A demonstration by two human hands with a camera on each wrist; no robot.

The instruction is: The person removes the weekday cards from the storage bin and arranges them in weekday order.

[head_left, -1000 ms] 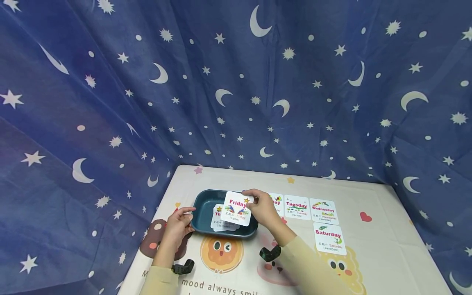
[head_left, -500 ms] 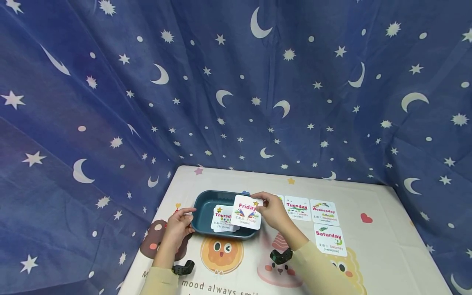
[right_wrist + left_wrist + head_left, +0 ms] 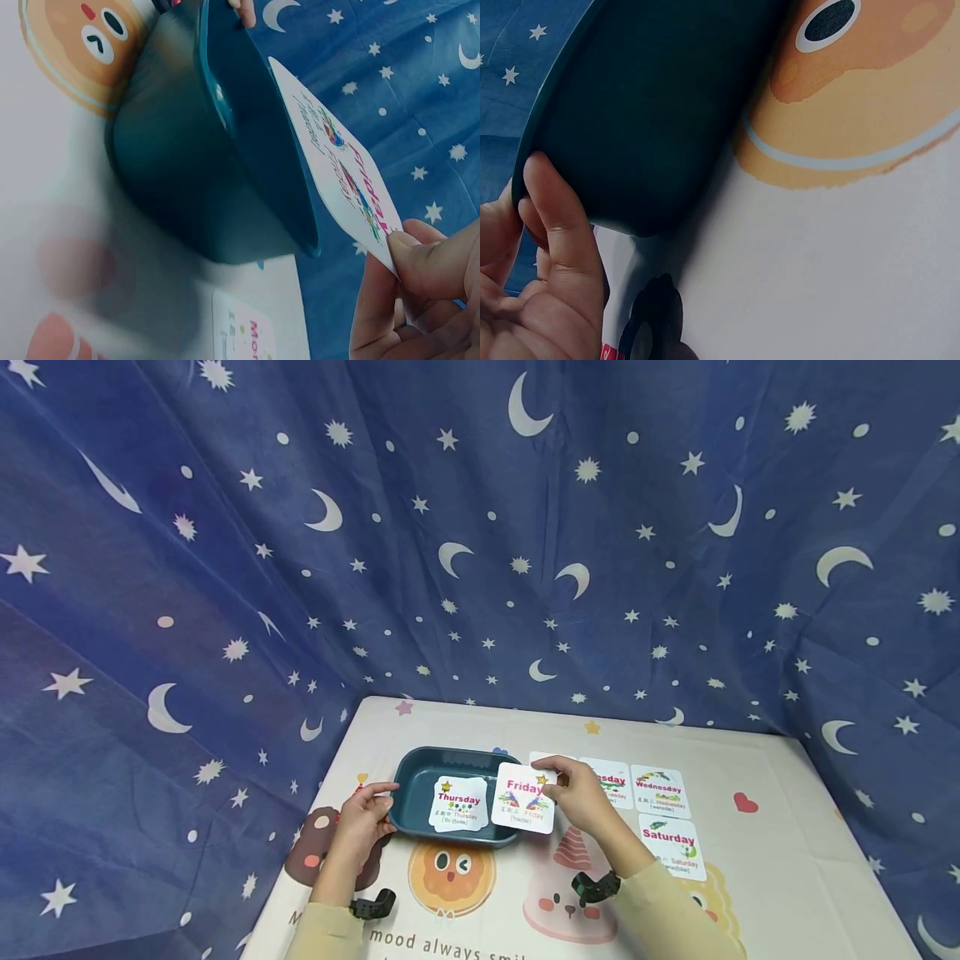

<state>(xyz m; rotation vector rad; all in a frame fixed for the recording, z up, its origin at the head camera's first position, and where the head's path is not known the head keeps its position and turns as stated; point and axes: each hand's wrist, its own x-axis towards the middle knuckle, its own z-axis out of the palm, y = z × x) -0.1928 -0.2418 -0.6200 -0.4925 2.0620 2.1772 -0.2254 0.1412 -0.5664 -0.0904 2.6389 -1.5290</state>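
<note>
My right hand (image 3: 581, 793) pinches the edge of a white card printed "Friday" (image 3: 523, 799), thumb on its printed face. In the head view the card overlaps the right end of a dark teal tub (image 3: 408, 810). The right wrist view has the same Friday card (image 3: 337, 161) tilted beside the tub's rim (image 3: 217, 97). My left hand (image 3: 363, 818) grips the tub's left end, and the left wrist view has its thumb and fingers (image 3: 555, 210) on either side of the rim. A "Thursday" card (image 3: 459, 803) lies inside the tub, over another card whose corners peek out.
Right of the tub, a Tuesday card (image 3: 609, 777), partly behind the right hand, and a Wednesday card (image 3: 660, 792) lie in a row. A Monday card (image 3: 244, 330) lies left of them. Below Wednesday sits a Saturday card (image 3: 671, 845). A starry blue curtain (image 3: 480, 568) hangs behind the table.
My right hand has moved the Friday card rightward, from over the tub's middle to its right end, uncovering the Thursday card. The left hand keeps its place on the tub.
</note>
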